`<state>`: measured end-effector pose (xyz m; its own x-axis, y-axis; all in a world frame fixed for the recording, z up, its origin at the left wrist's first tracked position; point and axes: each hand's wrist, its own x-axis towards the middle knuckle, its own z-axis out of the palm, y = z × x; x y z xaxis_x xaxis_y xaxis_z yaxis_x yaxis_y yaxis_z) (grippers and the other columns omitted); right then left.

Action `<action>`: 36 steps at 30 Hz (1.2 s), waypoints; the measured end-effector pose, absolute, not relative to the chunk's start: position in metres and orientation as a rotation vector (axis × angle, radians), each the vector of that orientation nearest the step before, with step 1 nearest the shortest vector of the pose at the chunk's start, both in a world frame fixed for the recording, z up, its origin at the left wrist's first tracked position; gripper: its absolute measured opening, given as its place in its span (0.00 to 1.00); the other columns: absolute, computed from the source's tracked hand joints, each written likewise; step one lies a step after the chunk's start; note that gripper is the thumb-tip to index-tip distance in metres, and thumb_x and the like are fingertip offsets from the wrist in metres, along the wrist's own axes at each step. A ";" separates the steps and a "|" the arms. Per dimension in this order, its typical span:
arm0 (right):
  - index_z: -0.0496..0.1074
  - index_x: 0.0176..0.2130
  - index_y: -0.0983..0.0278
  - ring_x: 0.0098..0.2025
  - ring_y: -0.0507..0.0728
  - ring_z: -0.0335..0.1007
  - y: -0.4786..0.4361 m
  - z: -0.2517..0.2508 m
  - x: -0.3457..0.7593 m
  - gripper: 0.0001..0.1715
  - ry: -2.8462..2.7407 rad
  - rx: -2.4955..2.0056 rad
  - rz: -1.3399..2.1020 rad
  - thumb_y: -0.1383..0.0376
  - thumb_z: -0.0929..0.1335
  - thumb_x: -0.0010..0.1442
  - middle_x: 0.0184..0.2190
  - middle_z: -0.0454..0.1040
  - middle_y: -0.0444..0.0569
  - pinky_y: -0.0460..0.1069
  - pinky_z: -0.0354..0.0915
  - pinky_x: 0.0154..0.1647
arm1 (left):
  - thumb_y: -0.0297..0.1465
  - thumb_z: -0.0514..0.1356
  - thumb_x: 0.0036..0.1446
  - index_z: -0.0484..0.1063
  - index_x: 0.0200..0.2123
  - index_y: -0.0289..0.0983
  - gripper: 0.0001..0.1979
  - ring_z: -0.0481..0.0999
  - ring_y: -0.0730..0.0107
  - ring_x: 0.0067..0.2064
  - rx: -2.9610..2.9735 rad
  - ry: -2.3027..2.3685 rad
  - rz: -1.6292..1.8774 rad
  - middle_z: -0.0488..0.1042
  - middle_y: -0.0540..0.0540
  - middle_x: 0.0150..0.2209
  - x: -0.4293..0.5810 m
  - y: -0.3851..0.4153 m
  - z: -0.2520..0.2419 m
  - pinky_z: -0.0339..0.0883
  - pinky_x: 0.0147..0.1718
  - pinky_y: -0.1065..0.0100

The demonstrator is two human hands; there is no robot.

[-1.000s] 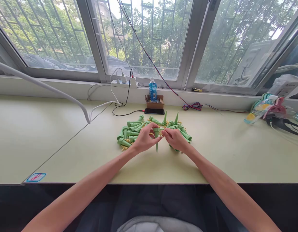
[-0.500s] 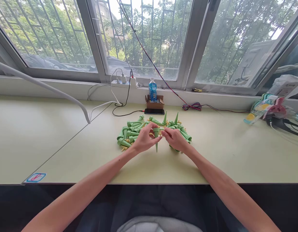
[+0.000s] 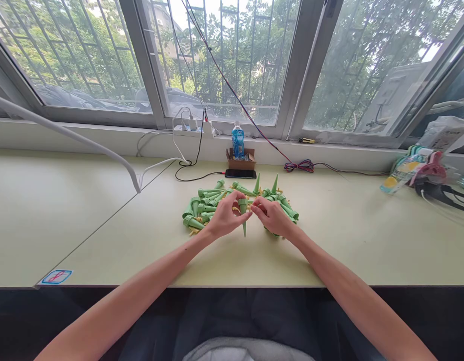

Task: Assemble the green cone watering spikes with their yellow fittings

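My left hand (image 3: 227, 215) holds a green plastic plant-watering spike (image 3: 243, 206) between thumb and fingers, its ribbed cap up and its pointed tip down over the table. Just right of the cap, my right hand (image 3: 269, 213) is closed in a pinch at a small yellow valve (image 3: 249, 206) on the spike's side; the fingertips partly hide it. To the left lies a pile of similar green spikes (image 3: 207, 207) with yellow valves. More green spikes (image 3: 288, 208) lie behind and beside my right hand, and two of them stand tip up.
A black phone (image 3: 240, 173) on a cable lies behind the spikes. Beyond it stands a small cardboard box (image 3: 241, 163) with a blue-labelled bottle (image 3: 237, 141). A bundled cable (image 3: 299, 166) lies at the back; a white curved arm (image 3: 85, 139) reaches over the left side.
The spike's cap has tilted slightly to the left in my left hand. My right fingers have shifted a little at its side; the piles are unchanged.
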<state>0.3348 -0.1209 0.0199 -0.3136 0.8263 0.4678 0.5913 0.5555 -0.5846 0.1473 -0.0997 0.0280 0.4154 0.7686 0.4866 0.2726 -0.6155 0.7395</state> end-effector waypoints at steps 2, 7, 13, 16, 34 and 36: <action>0.60 0.29 0.61 0.21 0.50 0.51 -0.119 0.018 0.336 0.19 -2.035 -1.143 0.366 0.54 0.58 0.68 0.19 0.61 0.40 0.47 0.50 0.26 | 0.37 0.64 0.52 0.65 0.41 0.37 0.16 0.70 0.76 0.30 2.124 0.881 1.142 0.69 0.45 0.42 0.147 -0.099 0.026 0.73 0.29 0.70; 0.57 0.25 0.61 0.21 0.50 0.50 -0.117 0.016 0.337 0.24 -2.036 -1.176 0.324 0.52 0.56 0.68 0.19 0.58 0.41 0.47 0.49 0.25 | 0.36 0.64 0.52 0.65 0.42 0.37 0.17 0.71 0.75 0.31 2.133 0.877 1.143 0.70 0.44 0.43 0.147 -0.099 0.024 0.75 0.31 0.68; 0.63 0.36 0.61 0.19 0.50 0.48 -0.121 0.020 0.335 0.15 -2.006 -1.162 0.418 0.53 0.60 0.67 0.16 0.57 0.36 0.46 0.49 0.24 | 0.38 0.64 0.52 0.66 0.40 0.37 0.16 0.71 0.76 0.30 2.085 0.877 1.155 0.69 0.45 0.41 0.147 -0.099 0.028 0.73 0.27 0.71; 0.63 0.37 0.60 0.19 0.50 0.47 -0.122 0.021 0.334 0.13 -1.995 -1.147 0.434 0.54 0.61 0.66 0.16 0.56 0.36 0.46 0.49 0.24 | 0.38 0.64 0.52 0.65 0.40 0.37 0.17 0.71 0.76 0.30 2.063 0.878 1.154 0.69 0.45 0.41 0.147 -0.099 0.028 0.72 0.27 0.71; 0.60 0.27 0.62 0.21 0.50 0.51 -0.118 0.018 0.336 0.23 -1.997 -1.146 0.389 0.52 0.56 0.68 0.18 0.59 0.40 0.47 0.52 0.26 | 0.37 0.65 0.51 0.66 0.41 0.37 0.17 0.72 0.75 0.31 2.094 0.866 1.160 0.70 0.44 0.43 0.148 -0.100 0.027 0.74 0.29 0.69; 0.63 0.31 0.61 0.20 0.50 0.50 -0.120 0.020 0.335 0.20 -1.981 -1.138 0.404 0.52 0.58 0.67 0.18 0.60 0.39 0.47 0.51 0.25 | 0.37 0.65 0.51 0.66 0.41 0.37 0.17 0.72 0.75 0.31 2.072 0.864 1.163 0.69 0.45 0.42 0.148 -0.100 0.028 0.74 0.29 0.69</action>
<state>0.3351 -0.1203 0.0202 -0.2772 0.8315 0.4814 0.5763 0.5448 -0.6091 0.1479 -0.1001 0.0281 0.4030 0.7738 0.4887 0.2441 -0.6055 0.7575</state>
